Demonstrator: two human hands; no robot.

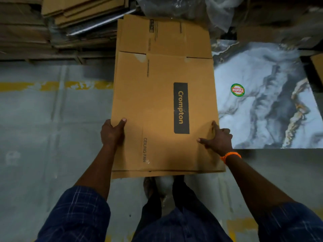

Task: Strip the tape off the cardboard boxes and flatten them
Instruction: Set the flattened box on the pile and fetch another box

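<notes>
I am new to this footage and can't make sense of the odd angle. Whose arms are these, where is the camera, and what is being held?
There is no machine here: a person wears one wide-angle camera on the head, looking down at their own arms. The left hand grips the left edge of a flattened brown cardboard box printed "Crompton", and the right hand, with an orange wristband, grips the right edge. More flat cardboard shows just beyond it. To the right lies a grey marble-patterned slab with a round green sticker. Stacked cardboard sheets sit at the upper left, on a grey floor.
</notes>
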